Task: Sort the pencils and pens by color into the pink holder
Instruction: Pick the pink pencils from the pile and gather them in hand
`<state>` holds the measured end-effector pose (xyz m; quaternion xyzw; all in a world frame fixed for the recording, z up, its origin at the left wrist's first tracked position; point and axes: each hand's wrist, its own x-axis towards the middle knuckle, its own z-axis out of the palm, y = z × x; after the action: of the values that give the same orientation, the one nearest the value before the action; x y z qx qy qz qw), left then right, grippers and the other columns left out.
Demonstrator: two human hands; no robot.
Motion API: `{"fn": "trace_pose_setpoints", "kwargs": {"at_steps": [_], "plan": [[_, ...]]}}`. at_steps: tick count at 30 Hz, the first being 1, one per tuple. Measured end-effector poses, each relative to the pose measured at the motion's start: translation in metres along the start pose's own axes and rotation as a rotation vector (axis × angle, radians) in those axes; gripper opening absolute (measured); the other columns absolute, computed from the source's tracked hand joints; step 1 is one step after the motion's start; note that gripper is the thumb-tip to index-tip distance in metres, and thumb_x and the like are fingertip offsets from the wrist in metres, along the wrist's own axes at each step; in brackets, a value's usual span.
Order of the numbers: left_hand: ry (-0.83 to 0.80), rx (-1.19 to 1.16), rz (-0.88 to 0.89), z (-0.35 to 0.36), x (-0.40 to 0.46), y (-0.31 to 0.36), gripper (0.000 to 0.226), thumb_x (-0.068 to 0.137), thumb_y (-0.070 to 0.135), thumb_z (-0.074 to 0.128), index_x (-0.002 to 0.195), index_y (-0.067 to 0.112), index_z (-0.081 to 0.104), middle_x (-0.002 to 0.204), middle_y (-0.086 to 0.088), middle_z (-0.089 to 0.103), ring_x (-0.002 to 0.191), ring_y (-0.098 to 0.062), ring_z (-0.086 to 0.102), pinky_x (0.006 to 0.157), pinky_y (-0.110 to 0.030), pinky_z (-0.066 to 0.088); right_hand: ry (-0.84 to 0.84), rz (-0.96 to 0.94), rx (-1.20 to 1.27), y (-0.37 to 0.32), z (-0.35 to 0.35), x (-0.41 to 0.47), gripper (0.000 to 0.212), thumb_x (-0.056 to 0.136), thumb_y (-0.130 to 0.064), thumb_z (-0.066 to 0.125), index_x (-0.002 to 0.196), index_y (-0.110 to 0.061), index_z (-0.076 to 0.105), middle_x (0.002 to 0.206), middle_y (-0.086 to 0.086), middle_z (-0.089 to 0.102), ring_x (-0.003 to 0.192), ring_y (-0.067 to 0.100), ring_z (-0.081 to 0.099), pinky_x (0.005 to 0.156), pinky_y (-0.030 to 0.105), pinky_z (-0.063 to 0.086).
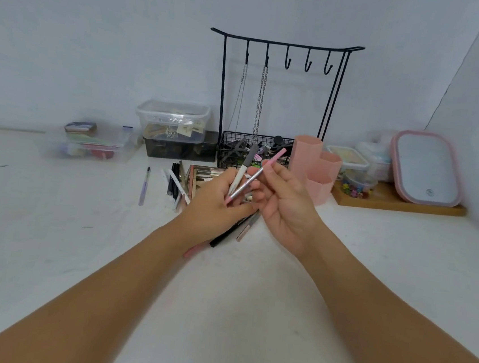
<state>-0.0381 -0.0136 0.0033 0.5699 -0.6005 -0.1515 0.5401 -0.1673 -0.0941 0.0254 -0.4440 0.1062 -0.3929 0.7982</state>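
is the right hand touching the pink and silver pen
Touching. The head view shows the right hand pinching the pink and silver pen near its upper end between fingertips.

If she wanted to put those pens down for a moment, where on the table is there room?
The near table between her forearms is bare, and so is the stretch left of the purple pen. Right of the pink holder, in front of the wooden tray, is open too. It is crowded around the loose pens and the wire basket behind her hands.
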Motion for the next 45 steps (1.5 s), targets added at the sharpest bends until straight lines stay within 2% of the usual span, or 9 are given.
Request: {"fn": "trace_pose_setpoints", "kwargs": {"at_steps": [4, 7, 10, 18, 24, 28, 34, 41, 45], "plan": [[0.003, 0.025, -0.003, -0.003, 0.001, 0.0, 0.004, 0.103, 0.019, 0.055, 0.103, 0.016, 0.052, 0.068, 0.006, 0.052, 0.053, -0.009, 0.048, 0.052, -0.028, 0.043, 0.137, -0.136, -0.362, -0.003, -0.008, 0.005, 0.014, 0.097, -0.016, 0.063, 0.108, -0.009, 0.069, 0.083, -0.002, 0.065, 0.067, 0.004, 0.059, 0.062, 0.021, 0.052], [0.141, -0.18, -0.175, -0.012, 0.005, 0.007, 0.012, 0.106, 0.02, 0.051, 0.096, 0.015, 0.046, 0.061, 0.005, 0.044, 0.042, -0.006, 0.036, 0.039, -0.019, 0.031, 0.356, -0.337, -1.038, -0.013, -0.036, 0.003, 0.015, 0.088, -0.035, 0.074, 0.1, -0.027, 0.072, 0.085, -0.014, 0.066, 0.067, -0.005, 0.053, 0.066, 0.01, 0.043], [0.238, -0.375, -0.308, -0.026, 0.012, 0.007, 0.023, 0.104, 0.034, 0.055, 0.088, 0.019, 0.046, 0.056, 0.006, 0.038, 0.042, -0.01, 0.027, 0.036, -0.022, 0.023, 0.254, -0.235, -1.293, -0.008, -0.058, -0.001, 0.027, 0.077, -0.042, 0.083, 0.095, -0.027, 0.07, 0.075, -0.004, 0.066, 0.057, -0.005, 0.05, 0.053, 0.009, 0.041], [0.327, -0.418, -0.495, -0.031, 0.016, -0.005, 0.032, 0.106, 0.036, 0.047, 0.079, 0.019, 0.051, 0.052, 0.007, 0.032, 0.045, -0.01, 0.022, 0.044, -0.026, 0.016, 0.114, -0.176, -1.241, -0.001, -0.056, 0.008, 0.004, 0.084, -0.012, 0.079, 0.086, -0.009, 0.079, 0.065, 0.001, 0.065, 0.05, -0.003, 0.049, 0.053, 0.01, 0.04], [0.369, -0.423, -0.471, -0.033, 0.016, -0.005, 0.026, 0.105, 0.027, 0.05, 0.082, 0.016, 0.055, 0.054, 0.007, 0.036, 0.046, -0.01, 0.025, 0.042, -0.024, 0.02, 0.323, -0.166, -0.648, -0.022, -0.046, 0.012, 0.009, 0.091, -0.006, 0.069, 0.085, -0.009, 0.073, 0.07, 0.003, 0.069, 0.059, 0.006, 0.058, 0.059, 0.018, 0.048], [0.285, -0.507, -0.47, -0.036, 0.016, -0.004, 0.025, 0.105, 0.028, 0.05, 0.084, 0.016, 0.057, 0.054, 0.006, 0.036, 0.043, -0.007, 0.026, 0.038, -0.021, 0.021, 0.178, -0.092, -0.396, -0.057, -0.029, 0.021, 0.02, 0.094, -0.01, 0.065, 0.077, -0.013, 0.075, 0.072, 0.005, 0.066, 0.065, 0.011, 0.055, 0.061, 0.022, 0.045], [-0.078, -0.851, -0.486, -0.041, 0.009, 0.003, 0.04, 0.1, 0.037, 0.039, 0.085, 0.012, 0.066, 0.058, -0.003, 0.046, 0.038, -0.008, 0.029, 0.034, -0.018, 0.018, 0.031, 0.0, -0.598, -0.073, -0.003, 0.036, 0.014, 0.094, -0.015, 0.067, 0.082, -0.009, 0.072, 0.068, 0.004, 0.066, 0.056, 0.008, 0.056, 0.051, 0.015, 0.048], [-0.3, -0.687, -0.48, -0.036, 0.006, 0.004, 0.015, 0.096, 0.027, 0.058, 0.095, 0.012, 0.057, 0.062, -0.002, 0.053, 0.039, -0.005, 0.029, 0.04, -0.022, 0.01, -0.012, -0.143, -0.837, -0.054, 0.012, 0.05, 0.008, 0.094, -0.009, 0.067, 0.095, -0.003, 0.072, 0.071, 0.007, 0.069, 0.06, 0.012, 0.06, 0.057, 0.021, 0.052], [-0.243, -0.574, -0.553, -0.032, 0.004, 0.007, 0.019, 0.104, 0.031, 0.053, 0.091, 0.017, 0.048, 0.06, 0.003, 0.04, 0.043, -0.007, 0.028, 0.04, -0.02, 0.017, -0.063, -0.22, -1.012, -0.046, 0.019, 0.05, 0.011, 0.092, -0.003, 0.067, 0.099, -0.009, 0.074, 0.08, 0.013, 0.074, 0.064, 0.013, 0.066, 0.062, 0.022, 0.057]]}}
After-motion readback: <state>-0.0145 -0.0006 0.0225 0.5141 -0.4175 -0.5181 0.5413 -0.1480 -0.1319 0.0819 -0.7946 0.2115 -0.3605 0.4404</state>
